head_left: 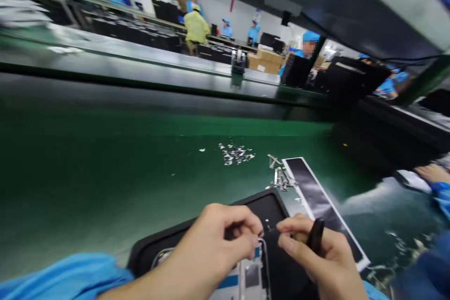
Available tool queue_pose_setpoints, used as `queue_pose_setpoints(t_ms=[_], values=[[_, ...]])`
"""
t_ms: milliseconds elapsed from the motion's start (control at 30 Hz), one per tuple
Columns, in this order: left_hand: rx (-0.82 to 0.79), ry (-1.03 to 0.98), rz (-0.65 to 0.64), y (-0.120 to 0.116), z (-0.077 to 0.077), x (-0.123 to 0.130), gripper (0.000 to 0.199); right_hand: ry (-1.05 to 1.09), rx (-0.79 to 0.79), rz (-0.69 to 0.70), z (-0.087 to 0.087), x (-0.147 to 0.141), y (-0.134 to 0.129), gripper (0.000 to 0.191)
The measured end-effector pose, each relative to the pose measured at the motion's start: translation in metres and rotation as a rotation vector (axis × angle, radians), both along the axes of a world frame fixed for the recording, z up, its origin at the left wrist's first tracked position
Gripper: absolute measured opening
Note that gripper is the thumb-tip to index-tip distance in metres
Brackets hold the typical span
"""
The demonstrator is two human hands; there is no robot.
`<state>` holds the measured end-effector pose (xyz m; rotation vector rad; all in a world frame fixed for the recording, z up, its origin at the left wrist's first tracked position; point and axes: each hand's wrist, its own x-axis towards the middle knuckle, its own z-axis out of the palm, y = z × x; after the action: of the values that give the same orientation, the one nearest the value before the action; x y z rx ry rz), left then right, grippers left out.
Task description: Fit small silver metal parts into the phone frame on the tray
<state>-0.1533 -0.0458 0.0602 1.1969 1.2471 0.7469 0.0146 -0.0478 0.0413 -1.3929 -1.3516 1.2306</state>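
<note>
A silver-framed device part [251,274] with blue strips lies in a black tray [168,232] at the bottom of the view. My left hand [225,239] is over its top corner, thumb and fingers pinched at the frame's edge; whatever is between the fingertips is too small to make out. To the right, my right hand [316,253] holds a black pen-like tool [316,234] against its fingers, with thumb and index finger close together over the tray. Tiny pale bits [267,222] lie on the tray between the two hands.
Small metallic scraps [235,153] and thin strips [281,179] lie on the green table [105,173] beyond the tray. A black sheet with white borders [323,206] is at the right. Another person's hand [434,173] rests at the right edge. A tape dispenser [238,62] stands on the raised ledge.
</note>
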Motion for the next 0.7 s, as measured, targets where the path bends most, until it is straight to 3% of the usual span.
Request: queue_pose_setpoints(t_ms=[100, 200, 333, 500, 600, 700], values=[[-0.050, -0.034, -0.017, -0.003, -0.010, -0.002, 0.013, -0.063, -0.166, 0.053, -0.003, -0.001, 0.004, 0.027], [-0.068, -0.055, -0.011, -0.006, -0.019, -0.003, 0.012, -0.108, -0.237, 0.117, -0.004, -0.005, 0.005, 0.031], [0.000, -0.017, -0.020, -0.010, -0.027, -0.006, 0.013, -0.131, -0.173, 0.255, -0.004, -0.007, 0.008, 0.026], [0.259, 0.111, -0.047, -0.012, -0.025, -0.010, 0.017, -0.170, -0.111, 0.415, -0.007, -0.004, 0.015, 0.027], [0.344, 0.193, -0.093, -0.011, -0.022, -0.014, 0.017, -0.251, 0.015, 0.484, -0.006, -0.002, 0.016, 0.026], [0.403, 0.359, -0.130, -0.009, -0.024, -0.021, 0.021, -0.481, 0.418, 0.535, -0.010, 0.003, 0.009, 0.014]])
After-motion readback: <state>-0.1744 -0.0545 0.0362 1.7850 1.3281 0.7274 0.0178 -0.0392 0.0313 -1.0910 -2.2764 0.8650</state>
